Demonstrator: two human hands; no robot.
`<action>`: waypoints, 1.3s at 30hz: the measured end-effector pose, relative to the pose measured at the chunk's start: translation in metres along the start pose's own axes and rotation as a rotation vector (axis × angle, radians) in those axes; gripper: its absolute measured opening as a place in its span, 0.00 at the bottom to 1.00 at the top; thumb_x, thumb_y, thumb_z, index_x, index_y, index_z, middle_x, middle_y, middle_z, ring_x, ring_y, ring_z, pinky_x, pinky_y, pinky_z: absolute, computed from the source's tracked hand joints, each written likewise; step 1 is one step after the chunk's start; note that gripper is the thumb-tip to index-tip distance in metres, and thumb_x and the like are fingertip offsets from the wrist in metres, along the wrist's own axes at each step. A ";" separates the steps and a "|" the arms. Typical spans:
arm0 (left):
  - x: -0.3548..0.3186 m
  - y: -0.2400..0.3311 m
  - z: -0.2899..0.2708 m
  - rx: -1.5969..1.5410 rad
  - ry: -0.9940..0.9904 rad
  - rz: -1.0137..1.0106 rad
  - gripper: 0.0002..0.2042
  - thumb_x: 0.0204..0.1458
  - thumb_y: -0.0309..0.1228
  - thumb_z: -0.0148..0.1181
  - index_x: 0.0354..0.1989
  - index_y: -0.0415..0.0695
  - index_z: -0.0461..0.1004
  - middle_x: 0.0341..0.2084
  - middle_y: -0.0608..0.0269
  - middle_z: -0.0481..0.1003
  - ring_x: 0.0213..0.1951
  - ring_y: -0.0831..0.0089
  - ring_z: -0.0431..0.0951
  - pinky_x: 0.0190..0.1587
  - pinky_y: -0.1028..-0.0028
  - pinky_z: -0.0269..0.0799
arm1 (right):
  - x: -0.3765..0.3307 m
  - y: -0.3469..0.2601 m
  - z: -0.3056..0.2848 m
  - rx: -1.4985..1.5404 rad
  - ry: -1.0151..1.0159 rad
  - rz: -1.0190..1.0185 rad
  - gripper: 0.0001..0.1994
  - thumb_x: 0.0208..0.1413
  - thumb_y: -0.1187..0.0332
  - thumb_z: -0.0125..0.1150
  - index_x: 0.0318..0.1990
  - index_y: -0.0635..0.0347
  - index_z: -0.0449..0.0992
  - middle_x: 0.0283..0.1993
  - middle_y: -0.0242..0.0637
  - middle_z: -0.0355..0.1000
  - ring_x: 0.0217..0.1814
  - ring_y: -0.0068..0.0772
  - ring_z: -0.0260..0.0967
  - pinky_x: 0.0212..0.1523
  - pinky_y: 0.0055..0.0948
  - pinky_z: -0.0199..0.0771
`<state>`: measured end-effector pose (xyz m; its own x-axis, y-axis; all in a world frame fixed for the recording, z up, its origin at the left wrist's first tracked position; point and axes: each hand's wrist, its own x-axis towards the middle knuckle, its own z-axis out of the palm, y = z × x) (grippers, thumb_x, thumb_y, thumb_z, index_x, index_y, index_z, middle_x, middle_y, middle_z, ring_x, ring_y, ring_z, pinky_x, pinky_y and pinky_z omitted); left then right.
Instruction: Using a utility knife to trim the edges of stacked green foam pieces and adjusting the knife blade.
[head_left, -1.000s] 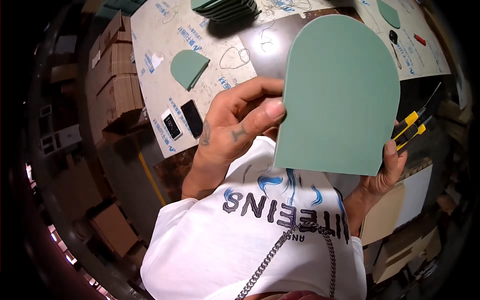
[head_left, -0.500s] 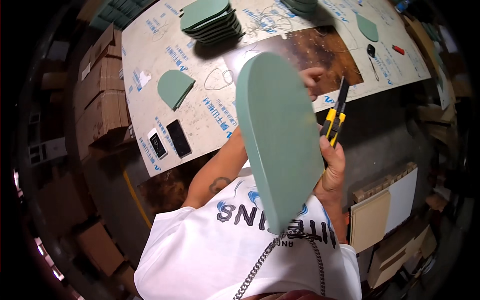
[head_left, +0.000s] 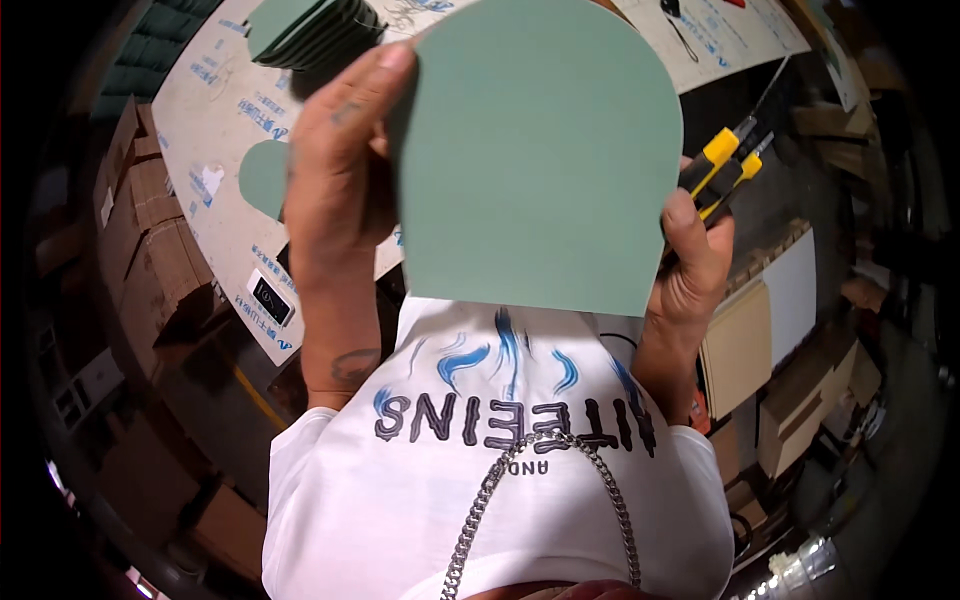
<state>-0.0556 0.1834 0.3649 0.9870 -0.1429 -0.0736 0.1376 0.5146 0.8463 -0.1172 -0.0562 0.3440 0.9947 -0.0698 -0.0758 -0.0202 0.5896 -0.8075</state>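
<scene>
Nearest the camera, a white printed shirt (head_left: 500,480) with a metal chain (head_left: 540,500) fills the lower middle. Above it, both hands hold up a green arch-shaped panel (head_left: 540,150), flat face toward the camera, rounded end up. The left hand (head_left: 335,170) closes on the panel's left edge, fingers (head_left: 385,75) wrapped over its face. The right hand (head_left: 690,265) pinches the panel's right lower edge and also clamps a yellow-and-black utility knife (head_left: 725,170) that points up and right. Behind, the bench (head_left: 215,130) carries a smaller green cutout (head_left: 265,178) near its left edge and a stack of green pieces (head_left: 310,30) at the far side. Cardboard boxes (head_left: 150,240) stand left of the bench.
</scene>
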 end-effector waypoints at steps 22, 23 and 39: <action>0.011 -0.023 -0.040 -0.803 -0.365 0.017 0.17 0.65 0.27 0.47 0.55 0.24 0.69 0.46 0.47 0.77 0.46 0.68 0.80 0.51 0.75 0.77 | 0.016 0.031 0.001 -0.057 0.176 0.123 0.16 0.64 0.63 0.56 0.51 0.68 0.70 0.38 0.36 0.74 0.36 0.21 0.74 0.38 0.20 0.76; 0.012 -0.019 -0.044 -0.801 -0.368 0.029 0.17 0.65 0.27 0.47 0.55 0.24 0.69 0.46 0.47 0.77 0.46 0.68 0.80 0.51 0.75 0.77 | 0.019 0.031 0.002 -0.058 0.165 0.120 0.16 0.64 0.63 0.56 0.51 0.68 0.70 0.38 0.36 0.74 0.36 0.21 0.74 0.38 0.20 0.76; 0.123 -0.002 -0.050 0.266 -0.160 -0.351 0.16 0.60 0.37 0.62 0.48 0.36 0.77 0.36 0.62 0.80 0.41 0.76 0.78 0.46 0.76 0.73 | 0.179 0.016 -0.016 -0.168 -0.263 0.351 0.27 0.53 0.59 0.70 0.53 0.72 0.72 0.38 0.39 0.77 0.38 0.26 0.75 0.42 0.25 0.75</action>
<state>0.0700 0.2067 0.3278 0.8564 -0.4091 -0.3150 0.4143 0.1805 0.8921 0.0585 -0.0725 0.3080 0.9160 0.3300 -0.2282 -0.3548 0.4007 -0.8447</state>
